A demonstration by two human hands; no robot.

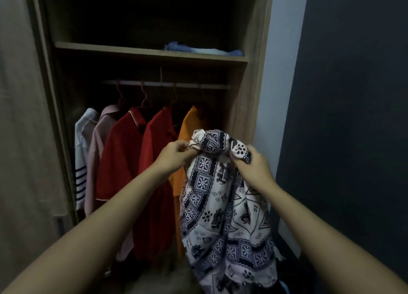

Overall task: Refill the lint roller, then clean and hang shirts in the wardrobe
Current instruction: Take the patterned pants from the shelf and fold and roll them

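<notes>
Open wardrobe (254, 99) w/ hung shirts, left hand (176, 153) & right hand (254, 161) both gripping patterned shirt (220, 205)

Before the open wardrobe (260, 50), both hands grip the top of a patterned white-and-navy shirt (223, 207), left hand (176, 153) and right hand (254, 161) pinching its bunched upper edge, while white, pink, red and orange shirts (123, 156) hang from the rail (167, 84) behind.

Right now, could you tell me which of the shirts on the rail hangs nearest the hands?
The orange shirt, last on the right of the rail, just behind the left hand; the red, pink and striped ones hang further left.
</notes>
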